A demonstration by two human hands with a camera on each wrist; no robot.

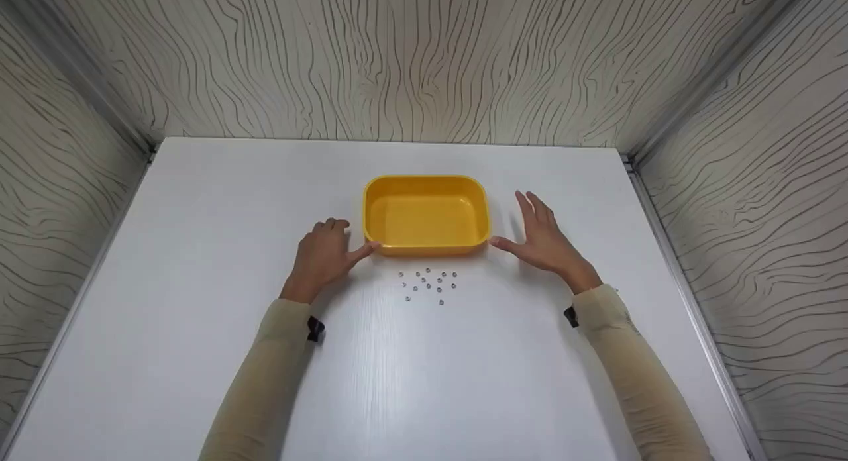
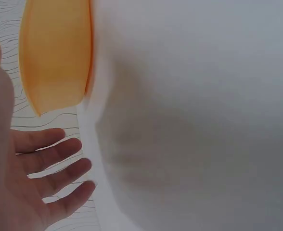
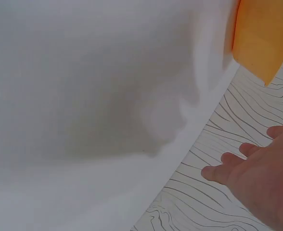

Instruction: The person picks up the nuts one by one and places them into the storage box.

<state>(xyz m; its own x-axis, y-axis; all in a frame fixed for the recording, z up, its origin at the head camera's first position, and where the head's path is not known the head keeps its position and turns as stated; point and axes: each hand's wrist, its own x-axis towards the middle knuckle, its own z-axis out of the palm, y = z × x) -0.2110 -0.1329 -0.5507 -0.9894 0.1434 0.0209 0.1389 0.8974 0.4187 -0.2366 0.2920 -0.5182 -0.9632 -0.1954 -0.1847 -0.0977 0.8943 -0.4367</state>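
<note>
A yellow rectangular plastic tub (image 1: 427, 250) with rounded corners stands on the white table, with nothing inside it. At its left side is my left hand (image 1: 324, 257), fingers spread and thumb tip right at the near left corner. My right hand (image 1: 542, 242) hovers off the tub's right side, fingers extended, its thumb pointing at the near right corner. In the left wrist view the left fingers (image 2: 52, 156) are apart and hold nothing. Several small shiny clear beads (image 1: 428, 286) lie scattered on the table just in front of the tub.
The white table (image 1: 424, 381) reaches back to a wood-grain patterned wall (image 1: 424, 63). Similar panels stand at the left and right, with metal strips along the table's sides. Both sleeves carry a dark wrist device (image 1: 316, 328).
</note>
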